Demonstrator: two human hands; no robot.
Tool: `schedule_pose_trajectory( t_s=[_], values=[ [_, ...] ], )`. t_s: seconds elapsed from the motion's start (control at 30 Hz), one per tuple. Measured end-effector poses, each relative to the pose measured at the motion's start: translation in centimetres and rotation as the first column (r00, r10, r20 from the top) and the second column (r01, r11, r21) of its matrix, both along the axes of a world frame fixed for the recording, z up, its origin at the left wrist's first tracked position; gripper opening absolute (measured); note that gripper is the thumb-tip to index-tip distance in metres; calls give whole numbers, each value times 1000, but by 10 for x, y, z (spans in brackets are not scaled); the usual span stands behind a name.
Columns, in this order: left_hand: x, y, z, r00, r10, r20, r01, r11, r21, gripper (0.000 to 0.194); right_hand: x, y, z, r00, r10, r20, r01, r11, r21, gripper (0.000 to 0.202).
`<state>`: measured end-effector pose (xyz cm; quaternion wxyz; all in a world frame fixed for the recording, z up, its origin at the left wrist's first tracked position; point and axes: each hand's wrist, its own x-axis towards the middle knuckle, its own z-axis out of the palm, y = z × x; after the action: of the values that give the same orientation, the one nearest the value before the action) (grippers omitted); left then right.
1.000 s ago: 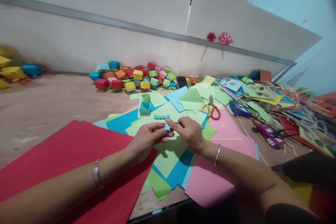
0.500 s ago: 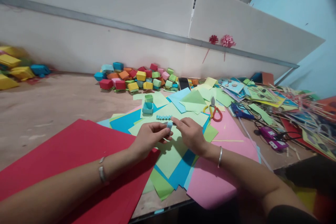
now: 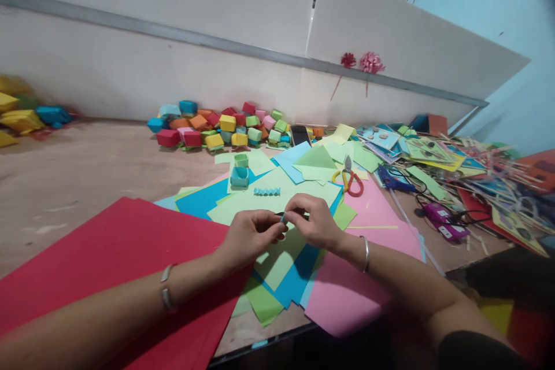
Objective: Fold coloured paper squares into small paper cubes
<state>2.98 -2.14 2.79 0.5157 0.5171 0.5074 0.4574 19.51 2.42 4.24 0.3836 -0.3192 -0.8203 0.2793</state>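
My left hand (image 3: 254,236) and my right hand (image 3: 315,222) meet above the stacked coloured sheets. Between their pinched fingertips is a small light blue paper strip (image 3: 284,218), mostly hidden by the fingers. A thin dark tool shows at the fingertips; its shape is unclear. Just beyond the hands lies a zigzag light blue paper piece (image 3: 267,191) on a pale green sheet (image 3: 225,208). Behind it to the left stand an open light blue paper box (image 3: 239,177) and a smaller green one (image 3: 241,160).
Red sheets (image 3: 130,248) lie at the left, pink sheets (image 3: 347,295) at the right. Scissors (image 3: 348,179), a blue glue gun (image 3: 395,179) and a purple device (image 3: 444,222) lie on the right. Coloured paper boxes (image 3: 217,130) and a phone (image 3: 300,135) are by the wall.
My right hand's fingers have curled in and now pinch at the strip beside my left fingertips. The strip has turned and shows less. The whole view has shifted slightly.
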Motion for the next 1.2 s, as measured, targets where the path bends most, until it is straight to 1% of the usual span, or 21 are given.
schedule_pose_trajectory(
  t_s=[0.07, 0.17, 0.3, 0.4, 0.47, 0.57, 0.67, 0.73, 0.77, 0.8, 0.93, 1.1, 1.2],
  values=[
    [1, -2, 2, 1000, -13, 13, 13, 1000, 16, 25, 0, 1, 1, 1000, -18, -19, 17, 999, -28, 14],
    [-1, -1, 3, 995, -66, 72, 65, 998, 24, 24, 1, 4, 4, 998, -46, -44, 42, 995, -91, 14],
    [-4, 1, -2, 965, -155, 214, 157, 988, 5, 36, 3, 8, 5, 992, -95, -78, 78, 977, -196, 13],
    [-4, 3, -3, 957, -166, 239, 178, 984, -30, 44, 3, 9, 2, 989, -113, -92, 90, 969, -229, 13],
    [-4, 4, -3, 966, -140, 218, 156, 986, -55, 44, 2, 9, 0, 989, -113, -96, 85, 962, -258, 13],
    [-4, 6, -1, 980, -68, 185, 85, 993, -81, 44, 2, 12, -3, 991, -87, -106, 48, 945, -324, 14],
    [-7, 7, 0, 984, 5, 179, 11, 996, -88, 47, 4, 18, -9, 992, 4, -123, -43, 948, -314, 16],
    [-8, 8, 0, 981, 38, 191, -22, 996, -85, 48, 5, 23, -13, 987, 66, -144, -105, 955, -279, 30],
    [-9, 8, 0, 979, 47, 197, -31, 996, -82, 48, 6, 25, -16, 984, 83, -159, -125, 953, -277, 38],
    [-9, 8, -1, 978, 52, 200, -36, 996, -81, 49, 7, 27, -18, 981, 84, -174, -133, 948, -290, 41],
    [-10, 9, -3, 979, 53, 199, -37, 996, -82, 52, 8, 30, -20, 986, 40, -163, -100, 919, -380, 28],
    [-10, 11, -5, 968, 101, 228, -93, 995, -44, 54, 10, 24, -15, 993, 35, -116, -77, 920, -384, 36],
    [-10, 12, -5, 973, 89, 212, -85, 996, -28, 51, 9, 21, -14, 995, 46, -85, -74, 932, -356, 37]
  ],
)
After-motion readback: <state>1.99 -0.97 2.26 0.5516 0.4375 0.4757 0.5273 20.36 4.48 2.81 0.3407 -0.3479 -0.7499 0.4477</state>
